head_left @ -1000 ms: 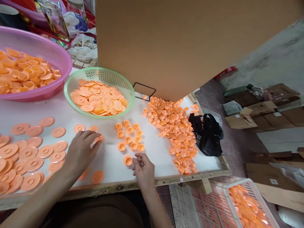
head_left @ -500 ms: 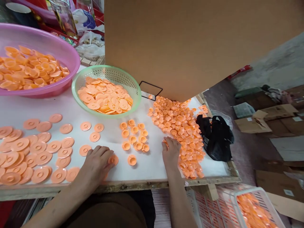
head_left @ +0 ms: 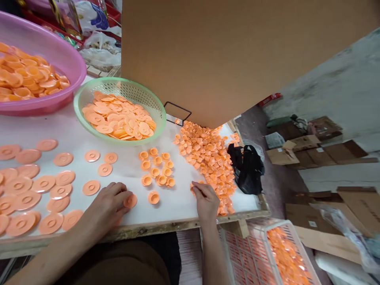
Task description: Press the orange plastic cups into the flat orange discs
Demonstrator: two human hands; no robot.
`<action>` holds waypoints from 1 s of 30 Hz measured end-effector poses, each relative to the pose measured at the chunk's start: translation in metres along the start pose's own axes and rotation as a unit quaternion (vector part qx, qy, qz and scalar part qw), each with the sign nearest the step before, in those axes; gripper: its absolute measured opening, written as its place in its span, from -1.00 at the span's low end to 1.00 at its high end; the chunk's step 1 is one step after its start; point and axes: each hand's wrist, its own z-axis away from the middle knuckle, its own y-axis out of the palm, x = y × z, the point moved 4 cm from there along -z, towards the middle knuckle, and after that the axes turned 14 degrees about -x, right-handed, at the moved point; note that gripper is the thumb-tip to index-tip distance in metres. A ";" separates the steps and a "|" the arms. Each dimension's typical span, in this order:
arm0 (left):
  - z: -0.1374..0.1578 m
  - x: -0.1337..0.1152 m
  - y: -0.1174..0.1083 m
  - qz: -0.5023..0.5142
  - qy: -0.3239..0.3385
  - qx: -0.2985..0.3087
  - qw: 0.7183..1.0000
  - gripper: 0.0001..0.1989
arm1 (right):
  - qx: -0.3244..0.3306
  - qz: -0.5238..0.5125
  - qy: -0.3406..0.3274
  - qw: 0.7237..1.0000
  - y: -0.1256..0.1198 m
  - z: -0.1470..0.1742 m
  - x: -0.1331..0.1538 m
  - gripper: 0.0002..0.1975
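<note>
My left hand [head_left: 109, 202] rests low over the table with its fingers closed on the edge of a small orange toy saucer [head_left: 130, 201]. At the near edge of a heap of orange toy cups [head_left: 208, 154], my right hand [head_left: 207, 201] pinches a toy cup [head_left: 192, 187], partly hidden by the fingers. Between the hands stands a lone toy cup [head_left: 153, 197], its mouth up. A loose group of several cups [head_left: 157, 160] lies just behind it. Many flat saucers [head_left: 44, 184] are spread on the left, some overlapping.
A green strainer basket [head_left: 162, 118] holds more saucers; a pink basin [head_left: 78, 67] holds orange pieces. A large cardboard sheet [head_left: 208, 59] stands behind. A black bag [head_left: 249, 170] lies right of the heap. Below the table edge sits a crate [head_left: 289, 229] of orange pieces.
The view has swung right, so the table things appear farther left. My right hand has drawn slightly towards the front, and a cup now shows at its fingertips. My left hand keeps the saucer.
</note>
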 end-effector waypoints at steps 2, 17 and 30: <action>0.001 0.000 -0.001 0.004 0.006 -0.010 1.000 -0.86 | 0.089 -0.056 0.060 0.993 0.009 0.025 0.033 -0.81; 0.000 0.003 0.003 0.008 -0.028 0.000 1.000 -0.92 | 0.268 0.102 -0.247 0.926 0.109 0.097 0.127 -0.81; -0.010 -0.008 -0.006 -0.007 -0.240 0.051 0.969 -0.89 | 0.319 -0.015 -0.154 0.935 0.106 0.094 0.118 -0.82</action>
